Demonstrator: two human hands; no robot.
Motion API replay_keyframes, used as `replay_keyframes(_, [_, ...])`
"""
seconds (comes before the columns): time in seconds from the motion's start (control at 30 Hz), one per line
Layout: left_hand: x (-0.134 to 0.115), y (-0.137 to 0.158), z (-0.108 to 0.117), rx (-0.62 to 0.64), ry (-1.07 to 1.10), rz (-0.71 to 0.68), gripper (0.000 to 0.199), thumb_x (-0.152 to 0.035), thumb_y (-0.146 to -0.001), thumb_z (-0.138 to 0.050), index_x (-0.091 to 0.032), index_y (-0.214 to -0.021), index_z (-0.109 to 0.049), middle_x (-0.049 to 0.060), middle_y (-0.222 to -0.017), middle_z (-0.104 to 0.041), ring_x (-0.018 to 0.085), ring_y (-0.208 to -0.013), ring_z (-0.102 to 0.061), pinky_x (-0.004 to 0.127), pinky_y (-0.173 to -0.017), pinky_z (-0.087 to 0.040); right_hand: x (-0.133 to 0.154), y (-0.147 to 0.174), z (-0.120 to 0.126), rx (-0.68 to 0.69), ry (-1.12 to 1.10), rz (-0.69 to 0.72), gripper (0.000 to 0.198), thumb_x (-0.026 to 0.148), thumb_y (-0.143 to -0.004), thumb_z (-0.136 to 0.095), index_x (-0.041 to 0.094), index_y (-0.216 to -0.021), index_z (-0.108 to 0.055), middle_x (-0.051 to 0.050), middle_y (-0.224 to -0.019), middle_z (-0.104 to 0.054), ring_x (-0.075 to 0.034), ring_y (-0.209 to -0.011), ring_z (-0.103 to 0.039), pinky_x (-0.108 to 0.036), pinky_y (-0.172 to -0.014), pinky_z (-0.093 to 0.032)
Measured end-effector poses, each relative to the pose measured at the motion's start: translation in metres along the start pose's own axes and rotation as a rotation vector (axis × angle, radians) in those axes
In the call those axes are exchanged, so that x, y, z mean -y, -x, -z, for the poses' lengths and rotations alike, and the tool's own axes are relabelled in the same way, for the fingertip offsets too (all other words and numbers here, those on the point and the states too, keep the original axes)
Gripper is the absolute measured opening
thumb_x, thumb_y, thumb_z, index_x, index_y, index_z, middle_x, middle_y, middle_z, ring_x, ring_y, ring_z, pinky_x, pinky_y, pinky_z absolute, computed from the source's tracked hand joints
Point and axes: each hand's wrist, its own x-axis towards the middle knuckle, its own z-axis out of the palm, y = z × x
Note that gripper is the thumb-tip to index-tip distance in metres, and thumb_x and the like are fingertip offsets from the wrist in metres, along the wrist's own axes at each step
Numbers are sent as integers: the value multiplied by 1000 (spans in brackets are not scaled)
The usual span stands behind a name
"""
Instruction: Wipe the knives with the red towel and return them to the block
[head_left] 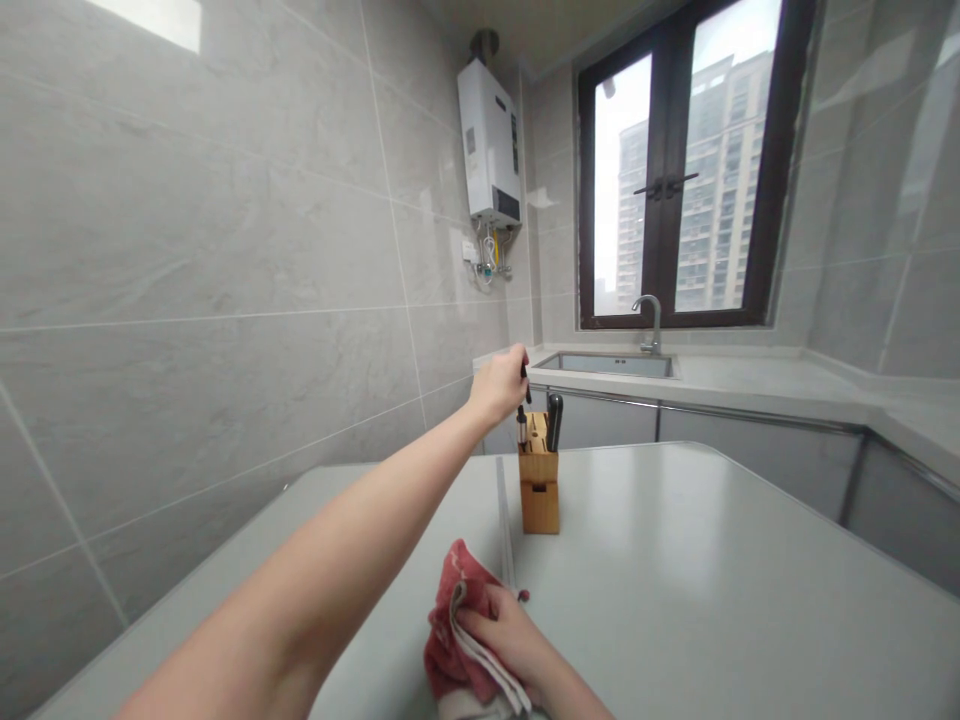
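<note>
My left hand (501, 385) reaches out over the wooden knife block (540, 500), its fingers closed round a black-handled knife (526, 385) at the block's left side. How far that blade sits in its slot is hidden. Another black handle (555, 420) sticks up from the right side of the block, and a dark handle with a silver band (522, 428) shows at the left. Closer to me, my right hand (506, 635) grips a folded red and white cloth (457, 625) just above the table.
The block stands on a pale, glossy table (660, 560). A thin grey strip (505, 530) runs along it, with a small dark red thing (523, 595) at its near end. Beyond are a counter (757, 375), a sink (607, 365) and a faucet (656, 325). A tiled wall (225, 250) rises at left.
</note>
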Motion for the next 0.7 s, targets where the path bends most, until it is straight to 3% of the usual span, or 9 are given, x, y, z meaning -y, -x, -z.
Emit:
replay_keyframes(0.27, [18, -6, 45, -395, 368, -97, 20, -11, -74, -51, -19, -93, -48, 2, -79, -62, 12, -69, -61, 24, -66, -47, 3, 1, -1, 10, -50, -18, 45, 48, -60, -71, 13, -88, -64, -6, -84, -67, -22, -82, -60, -36, -78, -43])
replay_keyframes(0.37, [35, 1, 55, -459, 577, -24, 18, -14, -70, -56, -17, -86, -48, 0, -75, -58, 11, -65, -62, 24, -64, -49, 3, 1, -4, 30, -111, -16, 41, 46, -62, -71, 13, -86, -63, -5, -79, -66, -19, -74, -60, -34, -73, -44])
replay_keyframes(0.53, [73, 55, 43, -527, 1149, 332, 25, -16, -67, -63, -18, -82, -43, -3, -76, -55, 11, -61, -66, 26, -66, -54, 2, 1, -8, 57, -202, -15, 36, 41, -64, -71, 14, -84, -61, -3, -74, -66, -17, -68, -60, -32, -69, -44])
replay_keyframes(0.63, [97, 109, 15, -477, 1512, 736, 25, -9, -67, -65, -18, -77, -43, -4, -69, -58, 10, -66, -67, 22, -71, -54, 1, 1, -7, 33, -206, -17, 37, 39, -64, -72, 13, -88, -62, -6, -82, -68, -19, -76, -62, -33, -75, -44])
replay_keyframes(0.7, [110, 147, -9, -435, 1573, 862, 21, -4, -72, -59, -18, -72, -43, -1, -69, -62, 10, -66, -68, 20, -68, -55, -1, -1, -6, 26, -202, -25, 39, 40, -65, -71, 13, -91, -62, -7, -85, -68, -20, -79, -63, -35, -78, -44])
